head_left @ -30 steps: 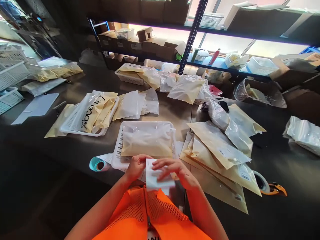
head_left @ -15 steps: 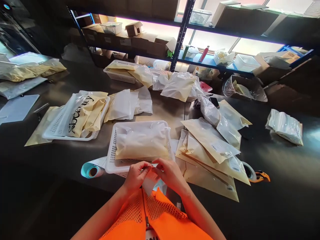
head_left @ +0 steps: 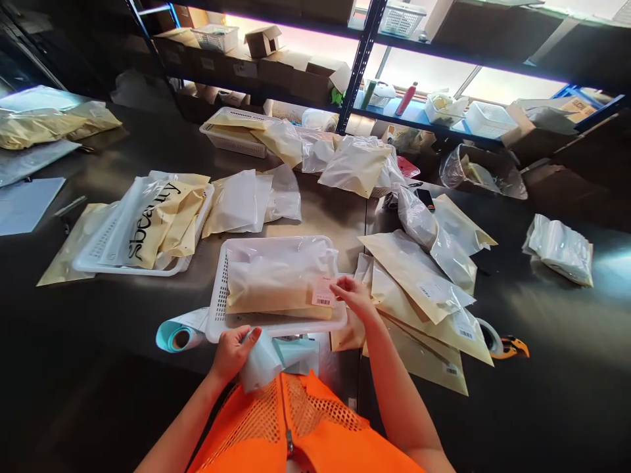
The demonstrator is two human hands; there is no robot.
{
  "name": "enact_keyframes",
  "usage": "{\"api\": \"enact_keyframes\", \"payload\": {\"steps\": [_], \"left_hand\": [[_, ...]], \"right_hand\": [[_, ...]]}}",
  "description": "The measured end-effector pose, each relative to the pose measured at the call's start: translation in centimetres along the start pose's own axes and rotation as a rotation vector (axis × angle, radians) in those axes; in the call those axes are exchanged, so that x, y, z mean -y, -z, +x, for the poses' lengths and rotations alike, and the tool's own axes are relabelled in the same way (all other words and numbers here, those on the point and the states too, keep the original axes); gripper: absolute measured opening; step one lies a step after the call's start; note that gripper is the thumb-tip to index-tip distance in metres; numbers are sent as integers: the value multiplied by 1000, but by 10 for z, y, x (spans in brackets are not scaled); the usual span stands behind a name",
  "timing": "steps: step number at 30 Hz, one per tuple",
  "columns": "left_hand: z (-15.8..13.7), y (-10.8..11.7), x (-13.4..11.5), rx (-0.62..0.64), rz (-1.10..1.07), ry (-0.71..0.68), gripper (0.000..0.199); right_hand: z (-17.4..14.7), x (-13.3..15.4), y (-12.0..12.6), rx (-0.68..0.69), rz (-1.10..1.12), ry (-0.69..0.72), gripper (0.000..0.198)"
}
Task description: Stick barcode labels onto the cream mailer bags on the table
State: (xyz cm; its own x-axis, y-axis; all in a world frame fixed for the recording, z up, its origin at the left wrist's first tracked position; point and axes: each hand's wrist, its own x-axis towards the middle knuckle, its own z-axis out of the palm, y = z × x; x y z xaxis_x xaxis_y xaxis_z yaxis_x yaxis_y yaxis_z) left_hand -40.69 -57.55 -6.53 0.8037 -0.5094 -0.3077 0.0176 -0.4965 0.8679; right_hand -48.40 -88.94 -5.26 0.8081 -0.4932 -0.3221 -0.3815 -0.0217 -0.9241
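Note:
My right hand (head_left: 353, 297) pinches the edge of a pink barcode label (head_left: 323, 292) at the lower right of a frosted plastic bag (head_left: 276, 272). The label overlaps the bag; whether it is stuck down I cannot tell. That bag lies in a white plastic basket (head_left: 215, 322) directly in front of me. Close to the basket's near left corner, my left hand (head_left: 233, 353) is closed on pale label backing paper (head_left: 261, 362), which hangs in front of my orange vest (head_left: 315, 420).
A label roll (head_left: 180, 337) lies left of the basket. Stacked bags (head_left: 419, 282), a tape roll (head_left: 490, 336) and an orange-handled tool (head_left: 515, 348) are on the right. Another filled basket (head_left: 185, 264) stands left. Shelving (head_left: 362, 59) runs behind the table.
My hands have parted from together in front of the basket. The right moved up and right with the pink label onto the bag; the left moved down and left with the backing paper.

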Motion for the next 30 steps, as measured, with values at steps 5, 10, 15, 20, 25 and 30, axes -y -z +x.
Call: {"api": "enact_keyframes", "payload": {"steps": [5,10,15,20,25,30], "left_hand": [[0,1,12,-7,-60,51,55],[-2,-6,15,-12,-84,65,55],[-2,-9,18,5,-81,40,54],[0,-11,18,7,-65,28,54],[1,-14,12,14,-60,2,56],[-1,-15,11,8,-41,7,59]], "right_hand": [[46,-21,-30,-19,-93,-41,49],[55,-24,-47,-166,-485,-3,37],[41,-18,-50,-324,-844,-14,69],[17,-29,-64,-318,-880,348,65],[-15,-38,-82,280,-788,647,44],[8,-25,-63,-351,-557,329,37]]}}
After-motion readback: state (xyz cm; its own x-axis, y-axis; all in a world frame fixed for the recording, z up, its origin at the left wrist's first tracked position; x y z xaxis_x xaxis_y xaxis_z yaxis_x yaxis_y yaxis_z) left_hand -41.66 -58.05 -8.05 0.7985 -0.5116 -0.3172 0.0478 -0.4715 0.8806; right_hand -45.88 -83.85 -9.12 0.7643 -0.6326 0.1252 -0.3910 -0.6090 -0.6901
